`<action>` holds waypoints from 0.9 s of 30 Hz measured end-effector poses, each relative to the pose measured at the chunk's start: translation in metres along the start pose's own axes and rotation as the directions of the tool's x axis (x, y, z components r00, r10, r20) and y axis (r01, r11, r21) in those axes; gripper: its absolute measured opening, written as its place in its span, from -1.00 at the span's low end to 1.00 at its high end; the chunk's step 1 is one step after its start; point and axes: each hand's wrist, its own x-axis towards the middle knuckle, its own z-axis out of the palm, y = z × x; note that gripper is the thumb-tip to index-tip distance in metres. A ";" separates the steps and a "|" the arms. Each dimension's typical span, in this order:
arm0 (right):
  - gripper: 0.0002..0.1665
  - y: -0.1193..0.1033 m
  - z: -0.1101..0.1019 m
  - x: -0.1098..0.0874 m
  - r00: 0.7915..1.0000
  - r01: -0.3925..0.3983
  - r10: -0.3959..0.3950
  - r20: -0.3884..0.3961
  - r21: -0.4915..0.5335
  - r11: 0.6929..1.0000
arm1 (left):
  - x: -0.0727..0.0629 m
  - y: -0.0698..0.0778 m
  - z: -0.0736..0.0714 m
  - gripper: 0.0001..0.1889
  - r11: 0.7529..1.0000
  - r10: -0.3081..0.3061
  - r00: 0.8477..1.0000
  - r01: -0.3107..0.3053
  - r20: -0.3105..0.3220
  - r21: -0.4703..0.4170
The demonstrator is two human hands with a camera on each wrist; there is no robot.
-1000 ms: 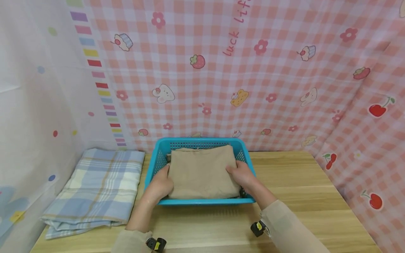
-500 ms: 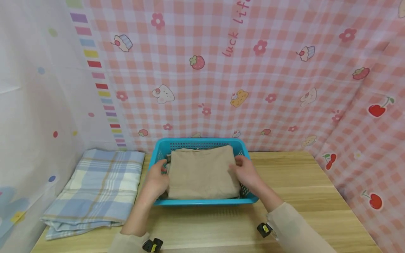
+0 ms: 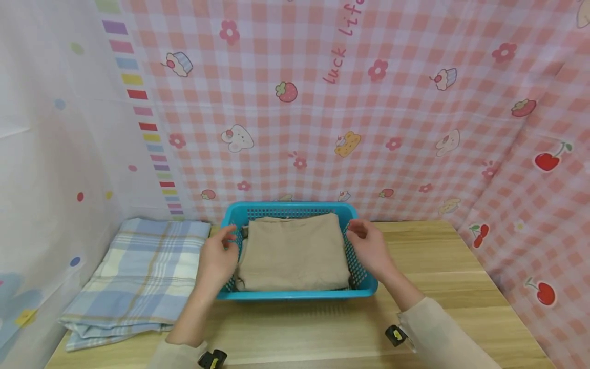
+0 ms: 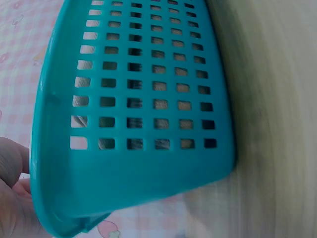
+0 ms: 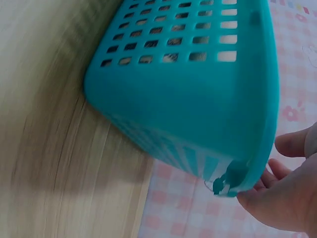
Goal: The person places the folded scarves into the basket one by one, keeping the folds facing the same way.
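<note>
A blue plastic basket (image 3: 297, 295) stands at the back of the wooden table. In it lies a folded beige cloth (image 3: 295, 253), flat on top, with darker fabric showing at its left edge. My left hand (image 3: 218, 260) is over the basket's left rim, fingers loosely bent and apart from the cloth. Over the right rim is my right hand (image 3: 370, 249), also loosely bent and holding nothing. The left wrist view shows the basket's perforated wall (image 4: 143, 171) with part of the left hand (image 4: 15, 198) at the rim. In the right wrist view the right fingertips overlap the rim's corner.
A folded blue-and-white plaid cloth (image 3: 138, 277) lies on the table left of the basket. Bare wood of the table (image 3: 442, 287) shows at the right and in front. A pink checked curtain (image 3: 295, 118) hangs right behind the basket.
Both hands have let go of the beige cloth's sides and moved outward to the basket's rims. The cloth stays in the basket, its left edge now spread slightly further left.
</note>
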 end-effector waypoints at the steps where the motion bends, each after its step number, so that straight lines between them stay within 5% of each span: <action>1: -0.55 0.001 -0.001 0.000 1.000 0.006 -0.007 -0.017 -0.005 1.000 | 0.000 -0.002 0.000 -0.50 1.000 0.006 1.000 -0.006 -0.012 -0.002; 12: -0.53 0.014 -0.011 0.002 0.995 0.016 -0.029 -0.097 -0.133 0.991 | 0.000 -0.018 -0.011 -0.57 0.997 0.074 0.994 -0.073 -0.082 0.007; 19: -0.43 0.025 -0.013 0.004 0.996 0.038 -0.058 -0.070 -0.264 0.964 | 0.002 -0.030 -0.019 -0.55 0.995 0.084 0.994 -0.079 -0.076 0.068; 27: -0.47 0.037 -0.016 0.008 0.997 0.051 -0.065 -0.037 -0.299 0.953 | 0.005 -0.042 -0.027 -0.53 0.987 0.098 0.991 -0.086 -0.086 0.139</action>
